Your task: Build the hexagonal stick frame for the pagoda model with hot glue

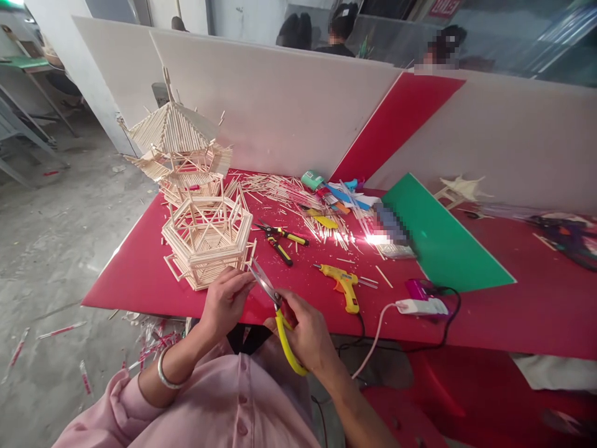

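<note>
In my right hand [305, 330] is a pair of scissors [265, 285] with yellow handles, its metal blades slightly apart and pointing up and left. My left hand [227, 300] is pinched closed right beside the blades; what its fingertips hold is too small to make out. Just beyond it stands a hexagonal frame of thin wooden sticks [205, 239], with a railing around its base. Behind that rises a tiered pagoda model [170, 134] of the same sticks, with a pointed roof. Pliers [282, 239] with black and yellow handles lie open on the red table [153, 274].
A yellow glue gun [342, 285] and a white power strip [422, 306] with cords lie to the right. Loose sticks [275, 186] are heaped at the back. A green board [461, 239] leans farther right; a white partition [280, 106] borders the table's back.
</note>
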Tool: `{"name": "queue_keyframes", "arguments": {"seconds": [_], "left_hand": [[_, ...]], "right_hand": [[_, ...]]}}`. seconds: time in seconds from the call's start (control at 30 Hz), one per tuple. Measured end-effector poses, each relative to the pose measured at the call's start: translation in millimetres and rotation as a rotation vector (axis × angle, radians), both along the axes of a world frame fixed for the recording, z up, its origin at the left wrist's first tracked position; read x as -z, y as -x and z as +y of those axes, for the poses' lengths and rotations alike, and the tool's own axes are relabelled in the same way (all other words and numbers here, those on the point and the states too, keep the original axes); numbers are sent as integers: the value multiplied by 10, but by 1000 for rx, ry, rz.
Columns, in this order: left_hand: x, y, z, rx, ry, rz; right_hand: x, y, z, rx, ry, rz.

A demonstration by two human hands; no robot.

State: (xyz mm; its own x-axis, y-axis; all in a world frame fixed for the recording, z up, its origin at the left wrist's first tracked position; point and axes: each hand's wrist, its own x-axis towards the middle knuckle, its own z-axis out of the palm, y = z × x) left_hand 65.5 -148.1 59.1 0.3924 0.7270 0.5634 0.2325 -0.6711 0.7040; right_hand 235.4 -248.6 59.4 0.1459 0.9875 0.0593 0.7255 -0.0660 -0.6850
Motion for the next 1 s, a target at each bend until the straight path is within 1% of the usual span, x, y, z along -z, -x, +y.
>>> {"name": "queue_keyframes", "arguments": {"seconds": [0.17,0.4,0.53,0.67,0.83,0.9,1.0], "left_hand": [[20,-1,-8,-1,-5,4],[41,3,-7,11,25,-21],[50,-2,-5,10,46,-18],[60,-8,-6,2,32,-19],[83,-2,3,13,-7,-3],[73,2,-9,6,11,10],[12,24,-47,-17,47,25]], "right_hand": [[39,6,-13,19,-3,-53],[147,-26,-46,40,30,39],[117,-42,-61,37,-7,0],[58,-13,-61,33,9,-57],[114,-13,-62,33,32,-27],[157,-42,-54,54,52,-80],[220,-113,-9,155,111,-274]]}}
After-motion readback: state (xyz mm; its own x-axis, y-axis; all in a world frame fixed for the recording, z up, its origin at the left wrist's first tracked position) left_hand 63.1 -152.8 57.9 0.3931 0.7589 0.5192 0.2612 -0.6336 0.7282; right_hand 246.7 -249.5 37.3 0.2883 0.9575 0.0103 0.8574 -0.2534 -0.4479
